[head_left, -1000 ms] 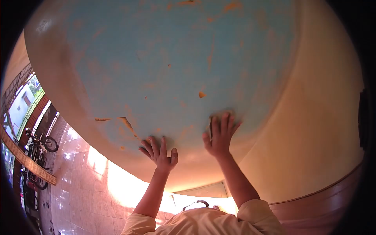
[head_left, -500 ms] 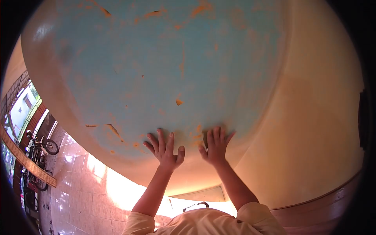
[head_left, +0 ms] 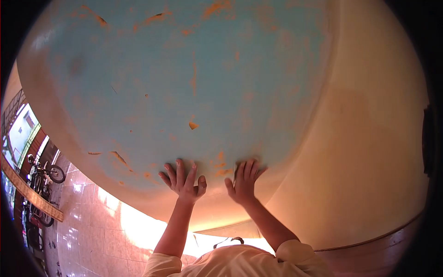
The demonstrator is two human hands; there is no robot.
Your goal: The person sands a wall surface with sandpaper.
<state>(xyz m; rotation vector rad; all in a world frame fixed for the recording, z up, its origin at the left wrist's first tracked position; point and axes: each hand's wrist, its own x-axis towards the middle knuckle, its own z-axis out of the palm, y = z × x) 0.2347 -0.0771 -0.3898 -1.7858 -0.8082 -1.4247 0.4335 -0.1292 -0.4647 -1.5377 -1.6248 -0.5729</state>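
Note:
In the head view, a wall surface (head_left: 152,111) fills most of the picture, coated in worn blue-green paint with orange patches and chips. My left hand (head_left: 183,180) lies against its lower part, fingers spread and thumb out to the right. To its right, my right hand (head_left: 244,180) rests on the same painted surface with fingers stretched up and thumb apart. Between that thumb and forefinger is a dark patch; whether it is shadow or a thin object I cannot make out. A chipped orange spot (head_left: 193,125) shows above the hands.
A plain yellowish wall (head_left: 360,138) meets the painted one on the right. At the left, a shiny tiled floor (head_left: 94,231) leads toward a parked motorcycle (head_left: 48,173), with a light-brown strip (head_left: 32,191) crossing in front of it.
The view has shifted, so the wall marks sit farther left. Both hands appear slightly lower and a little to the right relative to the orange patches, still against the wall.

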